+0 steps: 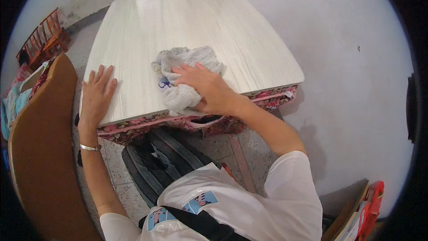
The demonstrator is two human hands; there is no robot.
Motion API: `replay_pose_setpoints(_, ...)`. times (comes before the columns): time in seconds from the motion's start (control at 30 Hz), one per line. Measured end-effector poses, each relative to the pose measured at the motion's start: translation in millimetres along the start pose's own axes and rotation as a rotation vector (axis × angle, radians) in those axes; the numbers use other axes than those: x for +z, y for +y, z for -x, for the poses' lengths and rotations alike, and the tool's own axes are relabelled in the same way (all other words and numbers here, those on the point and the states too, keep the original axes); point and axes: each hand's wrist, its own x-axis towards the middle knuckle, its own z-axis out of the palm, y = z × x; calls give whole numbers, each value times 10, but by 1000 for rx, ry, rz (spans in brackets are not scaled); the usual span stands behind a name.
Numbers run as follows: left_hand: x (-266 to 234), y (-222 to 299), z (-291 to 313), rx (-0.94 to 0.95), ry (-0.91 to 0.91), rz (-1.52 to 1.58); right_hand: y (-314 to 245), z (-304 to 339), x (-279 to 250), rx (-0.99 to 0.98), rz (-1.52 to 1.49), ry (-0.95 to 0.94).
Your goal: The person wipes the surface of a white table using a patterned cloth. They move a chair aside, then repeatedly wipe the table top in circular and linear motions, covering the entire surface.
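Leftmost on my feed stands a reddish-brown wooden chair [58,40] by the far wall, and nearer to me rises a curved brown backrest [42,151] with colourful fabrics [15,107] heaped behind it. To the right of that, I have the left hand [96,98] lying palm down on the left side of the pale bench [133,27], near its front corner. Its fingers are spread and released, holding nothing; a silver bangle [90,148] circles the wrist. Flowered fabric [122,129] shows under the front edge of the bench, and below it I can see a knee in dark striped trousers [156,165].

Around the middle, the grey cloth [180,100] lies bunched on the near half of the bench, its lower end reaching the front edge, with a blue mark on its left part. My right hand [207,88] comes in from the right and rests on top of it, fingers stretched across the folds; I cannot tell whether they grasp the material or only press on it. Below is the white shirt [254,205], crossed by a black strap [200,223].

Farther right there is a pale wall [356,89], with a red object [372,209] low at its foot.
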Motion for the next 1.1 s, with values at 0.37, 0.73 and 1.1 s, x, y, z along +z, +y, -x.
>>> replay_pose_setpoints(0.37,8,-19,30,-9,26,-11,765,1528,-1417,735,190,388)
replay_pose_setpoints(0.73,33,-17,-8,8,38,40,-311,-57,312,27,107,190)
replay_pose_setpoints(1.1,121,-109,-17,50,87,-51,378,1210,-991,464,170,266)
